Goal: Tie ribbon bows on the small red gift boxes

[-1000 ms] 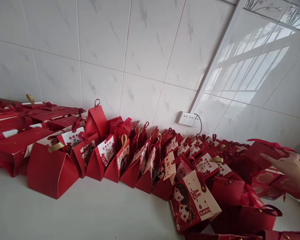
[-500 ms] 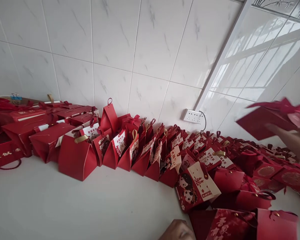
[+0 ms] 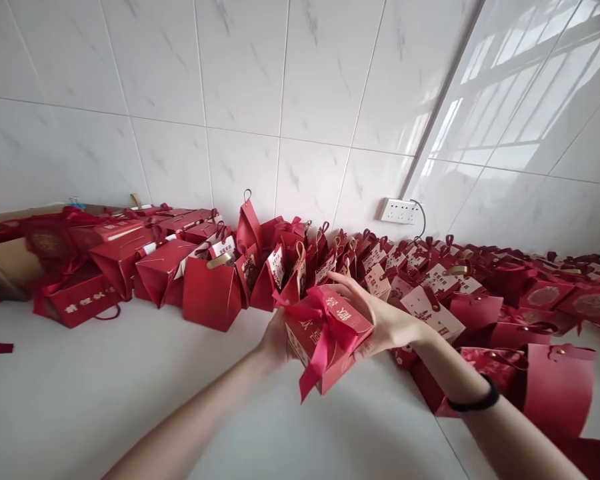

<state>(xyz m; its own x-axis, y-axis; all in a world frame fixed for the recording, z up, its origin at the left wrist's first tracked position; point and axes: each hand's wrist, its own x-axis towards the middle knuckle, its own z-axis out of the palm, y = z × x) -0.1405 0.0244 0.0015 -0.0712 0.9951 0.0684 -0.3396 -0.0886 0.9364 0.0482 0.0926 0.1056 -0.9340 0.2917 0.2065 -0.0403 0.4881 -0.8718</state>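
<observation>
A red gift box with pale lettering and a crimson ribbon bow on top is held above the white table, between both hands. My left hand grips its left side, with most of its fingers hidden behind the box. My right hand wraps round its right side, thumb and fingers bent about the edge; a black band sits on that wrist. Just behind the held box stand several red peaked gift boxes with loop handles.
Many more red boxes crowd the table along the wall to the right. At the left, a ribboned box lies near a brown carton. A white power strip with a cable is fixed to the tiled wall.
My right hand has brought the ribboned box from the far right to the middle. My left hand has come up to its left side. The view has shifted left.
</observation>
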